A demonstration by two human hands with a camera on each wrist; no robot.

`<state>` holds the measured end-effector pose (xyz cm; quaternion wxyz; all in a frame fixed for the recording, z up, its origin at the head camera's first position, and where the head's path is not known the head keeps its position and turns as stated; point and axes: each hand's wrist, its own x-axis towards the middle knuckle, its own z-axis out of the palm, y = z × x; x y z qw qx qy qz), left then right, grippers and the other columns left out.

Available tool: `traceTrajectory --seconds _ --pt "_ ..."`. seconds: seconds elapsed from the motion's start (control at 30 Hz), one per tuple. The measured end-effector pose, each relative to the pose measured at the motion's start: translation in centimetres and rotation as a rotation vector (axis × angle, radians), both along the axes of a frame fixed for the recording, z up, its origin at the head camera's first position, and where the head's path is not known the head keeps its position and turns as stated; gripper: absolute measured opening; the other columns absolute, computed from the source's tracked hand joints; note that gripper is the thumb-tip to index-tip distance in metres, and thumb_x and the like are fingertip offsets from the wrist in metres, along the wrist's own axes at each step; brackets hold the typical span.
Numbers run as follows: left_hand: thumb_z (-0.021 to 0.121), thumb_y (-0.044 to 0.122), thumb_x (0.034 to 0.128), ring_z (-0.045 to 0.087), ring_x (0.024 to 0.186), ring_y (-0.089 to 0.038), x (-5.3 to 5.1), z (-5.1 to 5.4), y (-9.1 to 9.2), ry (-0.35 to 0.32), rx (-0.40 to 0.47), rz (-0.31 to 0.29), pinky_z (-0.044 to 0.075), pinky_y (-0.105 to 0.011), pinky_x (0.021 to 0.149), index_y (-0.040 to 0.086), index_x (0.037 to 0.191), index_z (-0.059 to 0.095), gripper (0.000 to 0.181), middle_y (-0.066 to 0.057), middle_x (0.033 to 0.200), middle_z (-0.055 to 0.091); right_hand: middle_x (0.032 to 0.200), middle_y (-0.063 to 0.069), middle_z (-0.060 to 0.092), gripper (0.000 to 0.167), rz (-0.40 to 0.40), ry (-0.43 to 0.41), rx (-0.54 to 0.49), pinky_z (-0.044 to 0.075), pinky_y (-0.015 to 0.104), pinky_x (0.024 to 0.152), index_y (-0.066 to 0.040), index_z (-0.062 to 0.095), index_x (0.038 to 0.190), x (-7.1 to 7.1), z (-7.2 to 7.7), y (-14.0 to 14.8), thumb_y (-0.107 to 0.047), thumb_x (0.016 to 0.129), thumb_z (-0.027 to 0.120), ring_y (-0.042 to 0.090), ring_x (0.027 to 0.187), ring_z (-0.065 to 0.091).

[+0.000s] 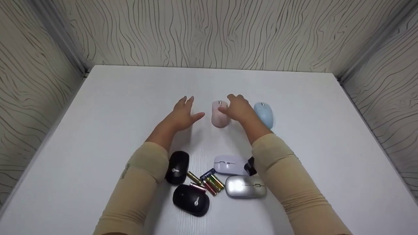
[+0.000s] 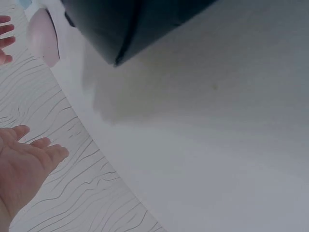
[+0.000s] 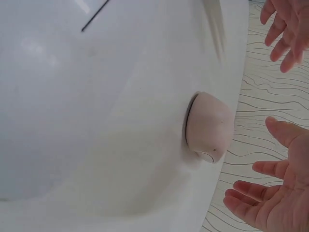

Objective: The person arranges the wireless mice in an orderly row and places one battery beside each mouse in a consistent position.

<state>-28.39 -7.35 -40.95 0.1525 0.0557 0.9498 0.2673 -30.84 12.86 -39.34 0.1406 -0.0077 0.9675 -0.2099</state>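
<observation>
A pink computer mouse (image 1: 219, 119) lies on the white table between my two hands. My left hand (image 1: 183, 117) is held left of it, thumb and fingers spread, holding nothing. Over the pink mouse's right side reaches my right hand (image 1: 239, 109), its thumb in front of the mouse in the head view. The right wrist view shows that hand (image 3: 273, 191) with fingers extended and apart from the pink mouse (image 3: 210, 126). A light blue mouse (image 1: 265, 115) lies just right of the right hand, partly hidden by the forearm.
Closer to me lie two black mice (image 1: 179, 166) (image 1: 192, 199), a lilac mouse (image 1: 227, 164) and a silver mouse (image 1: 240, 186). Several batteries (image 1: 212, 182) are clustered among them. A dark object (image 1: 250, 166) shows beside the right sleeve. Wood-patterned walls (image 1: 209, 36) enclose the table.
</observation>
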Motion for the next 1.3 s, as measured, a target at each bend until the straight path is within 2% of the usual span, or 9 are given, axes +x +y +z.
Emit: traceTrajectory --seconds 0.13,0.27,0.37,0.5,0.73,1.07,1.2,1.3 --pt "0.044 0.063 0.0849 0.003 0.14 -0.026 0.8 0.0 -0.2 0.009 0.032 -0.03 0.016 -0.047 0.109 0.02 0.148 0.008 0.084 -0.009 0.153 0.003 0.146 0.022 0.025 0.069 0.057 0.042 -0.028 0.026 0.052 0.104 -0.011 0.032 0.142 1.1 0.7 0.9 -0.045 0.087 0.056 0.037 0.134 0.023" --pt "0.042 0.065 0.0844 0.003 0.14 -0.026 1.8 0.1 -0.3 0.022 0.067 -0.078 0.015 -0.047 0.109 0.02 0.148 0.009 0.085 -0.009 0.153 0.004 0.142 0.02 0.032 0.067 0.117 0.094 -0.021 0.03 0.051 0.102 -0.012 0.035 0.14 2.4 1.1 1.9 -0.044 0.086 0.058 0.036 0.131 0.029" --pt "0.043 0.062 0.0857 0.003 0.14 -0.026 2.5 0.1 -0.5 0.034 0.098 -0.112 0.015 -0.047 0.109 0.018 0.148 0.009 0.083 -0.01 0.153 0.004 0.137 0.02 0.037 0.066 0.152 0.135 -0.003 0.034 0.051 0.099 -0.01 0.037 0.139 3.4 1.4 2.7 -0.043 0.086 0.059 0.036 0.128 0.034" --pt "0.046 0.057 0.0876 0.004 0.139 -0.027 3.5 0.1 -0.8 0.04 0.124 -0.129 0.015 -0.048 0.109 0.018 0.148 0.009 0.08 -0.01 0.153 0.004 0.132 0.019 0.043 0.066 0.19 0.164 0.013 0.037 0.049 0.098 -0.009 0.039 0.138 4.5 1.6 3.5 -0.042 0.085 0.061 0.035 0.123 0.039" --pt "0.045 0.06 0.0864 0.007 0.139 -0.027 5.6 0.3 -1.3 0.028 0.149 -0.142 0.017 -0.049 0.108 0.02 0.148 0.01 0.081 -0.01 0.153 0.004 0.129 0.019 0.045 0.064 0.253 0.168 -0.014 0.035 0.048 0.099 -0.006 0.041 0.136 6.7 1.5 4.6 -0.039 0.085 0.062 0.035 0.122 0.04" --pt "0.048 0.061 0.0845 0.01 0.139 -0.027 8.6 0.6 -2.1 0.017 0.209 -0.151 0.018 -0.052 0.107 0.022 0.147 0.013 0.082 -0.009 0.152 0.007 0.129 0.013 0.048 0.06 0.291 0.16 -0.105 0.035 0.046 0.099 -0.009 0.045 0.133 9.6 1.0 6.2 -0.038 0.084 0.064 0.029 0.122 0.042" --pt "0.051 0.054 0.0863 0.012 0.138 -0.026 9.5 0.3 -2.4 0.041 0.185 -0.134 0.02 -0.051 0.107 0.022 0.147 0.015 0.078 -0.009 0.152 0.01 0.13 0.012 0.048 0.06 0.296 0.169 -0.126 0.035 0.046 0.099 -0.008 0.046 0.133 10.2 0.8 6.5 -0.037 0.084 0.064 0.029 0.122 0.042" --pt "0.054 0.051 0.0865 0.014 0.138 -0.025 10.1 -0.1 -2.4 0.059 0.132 -0.105 0.023 -0.05 0.106 0.022 0.147 0.018 0.075 -0.008 0.152 0.013 0.131 0.012 0.048 0.06 0.297 0.169 -0.131 0.035 0.047 0.099 -0.009 0.046 0.132 10.4 0.5 6.6 -0.038 0.084 0.064 0.03 0.123 0.042"
